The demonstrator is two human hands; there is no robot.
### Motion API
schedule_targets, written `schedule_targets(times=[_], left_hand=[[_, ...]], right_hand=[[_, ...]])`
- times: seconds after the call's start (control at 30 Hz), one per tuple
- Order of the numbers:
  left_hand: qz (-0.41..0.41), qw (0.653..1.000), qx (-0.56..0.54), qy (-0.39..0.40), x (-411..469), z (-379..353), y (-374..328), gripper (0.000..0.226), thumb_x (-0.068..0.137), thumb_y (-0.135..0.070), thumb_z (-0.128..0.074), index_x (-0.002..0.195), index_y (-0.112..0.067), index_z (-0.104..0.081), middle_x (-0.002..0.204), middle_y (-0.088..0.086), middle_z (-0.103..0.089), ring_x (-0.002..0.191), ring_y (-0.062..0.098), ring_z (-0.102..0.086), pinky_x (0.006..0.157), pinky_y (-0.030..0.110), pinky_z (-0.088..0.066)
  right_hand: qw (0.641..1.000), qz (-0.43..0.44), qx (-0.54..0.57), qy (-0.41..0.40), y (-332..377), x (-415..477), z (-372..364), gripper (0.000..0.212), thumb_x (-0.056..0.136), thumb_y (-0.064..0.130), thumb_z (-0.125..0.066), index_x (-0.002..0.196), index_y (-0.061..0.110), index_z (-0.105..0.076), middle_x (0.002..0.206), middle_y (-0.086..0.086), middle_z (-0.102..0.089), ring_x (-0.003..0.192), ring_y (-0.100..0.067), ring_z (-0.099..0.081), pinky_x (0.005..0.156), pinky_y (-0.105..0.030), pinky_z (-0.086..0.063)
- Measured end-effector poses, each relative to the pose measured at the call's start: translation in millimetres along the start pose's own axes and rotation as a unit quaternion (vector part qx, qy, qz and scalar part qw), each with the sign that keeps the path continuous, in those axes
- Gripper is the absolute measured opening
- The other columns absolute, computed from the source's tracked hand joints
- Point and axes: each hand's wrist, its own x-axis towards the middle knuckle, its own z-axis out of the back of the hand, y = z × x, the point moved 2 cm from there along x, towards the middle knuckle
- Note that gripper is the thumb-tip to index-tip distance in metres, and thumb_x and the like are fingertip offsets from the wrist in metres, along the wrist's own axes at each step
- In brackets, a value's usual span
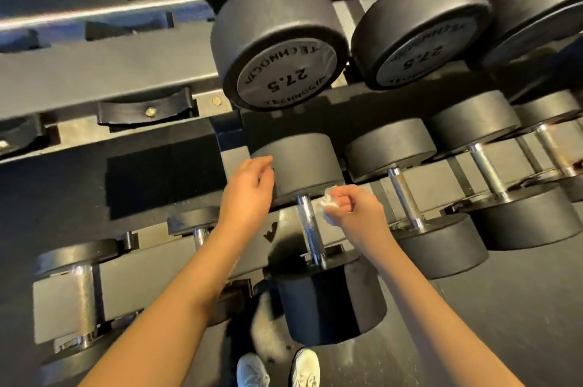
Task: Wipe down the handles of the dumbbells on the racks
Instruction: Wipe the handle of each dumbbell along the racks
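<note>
Head view: dumbbell (331,301) on lower rack (151,270), chrome handle (310,229) between the hands.
Left hand (249,189): relaxed, resting on its far head.
Right hand (358,211): pinching white wipe (326,202), just beside the handle.

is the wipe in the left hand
No, the right hand grips the wipe beside the handle; the left hand touches a dumbbell head.

Handle (310,229) travel is bounded by far head (299,162) and near head (331,304). Gap to its right, before neighbouring dumbbell (407,200), is partly taken up by right hand (356,210) pinching a wipe (326,202). Approach from above is blocked by overhanging 27.5 dumbbell (280,46).
</note>
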Motion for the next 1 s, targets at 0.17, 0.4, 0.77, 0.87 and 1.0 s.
schedule_targets(times=[0.17, 0.4, 0.77, 0.87, 1.0], left_hand=[[0.011, 0.990, -0.061, -0.128, 17, 56, -40, 0.027, 0.099, -0.017, -0.045, 0.120, -0.015, -0.061, 0.112, 0.001, -0.061, 0.100, 0.010, -0.056, 0.082, 0.016, -0.041], [-0.068, 0.987, -0.066, -0.129, 64, 92, -92, 0.040, 0.101, -0.018, -0.040, 0.141, -0.016, -0.039, 0.131, -0.006, -0.041, 0.117, 0.006, -0.040, 0.101, 0.022, -0.030], [-0.018, 0.990, -0.027, -0.137, 163, 111, -110, 0.028, 0.092, -0.019, -0.040, 0.065, -0.017, -0.044, 0.076, 0.001, -0.043, 0.084, 0.031, -0.049, 0.070, 0.032, -0.033], [0.031, 0.992, -0.072, -0.095, 185, 101, -118, 0.029, 0.093, -0.034, -0.035, 0.077, -0.015, -0.051, 0.098, 0.014, -0.054, 0.098, 0.030, -0.051, 0.080, 0.040, -0.038], [0.028, 0.989, -0.106, -0.097, 188, 93, -114, 0.039, 0.096, -0.038, -0.033, 0.087, -0.007, -0.055, 0.101, 0.019, -0.056, 0.102, 0.031, -0.048, 0.086, 0.046, -0.039]], right_hand=[[0.997, 0.068, 0.045, 0.007, 61, 1, 21, 0.021, 0.083, 0.006, -0.069, 0.101, 0.018, -0.066, 0.080, 0.015, -0.059, 0.073, -0.001, -0.058, 0.071, -0.016, -0.048], [0.981, 0.176, 0.023, -0.074, 166, 26, 48, 0.017, 0.088, 0.017, -0.066, 0.103, 0.022, -0.070, 0.092, 0.005, -0.068, 0.085, -0.005, -0.061, 0.073, -0.011, -0.047], [0.979, 0.174, -0.042, -0.100, 266, 128, 31, 0.024, 0.092, 0.020, -0.057, 0.114, 0.017, -0.066, 0.104, 0.003, -0.064, 0.096, -0.008, -0.057, 0.076, -0.011, -0.039], [0.984, 0.146, -0.043, -0.095, 265, 144, 27, 0.021, 0.091, 0.018, -0.057, 0.109, 0.017, -0.068, 0.099, 0.007, -0.064, 0.095, -0.009, -0.057, 0.083, -0.021, -0.041], [0.987, 0.139, -0.057, -0.057, 270, 171, 27, 0.018, 0.089, 0.013, -0.059, 0.104, 0.015, -0.069, 0.091, 0.009, -0.063, 0.088, -0.006, -0.056, 0.078, -0.018, -0.042]])
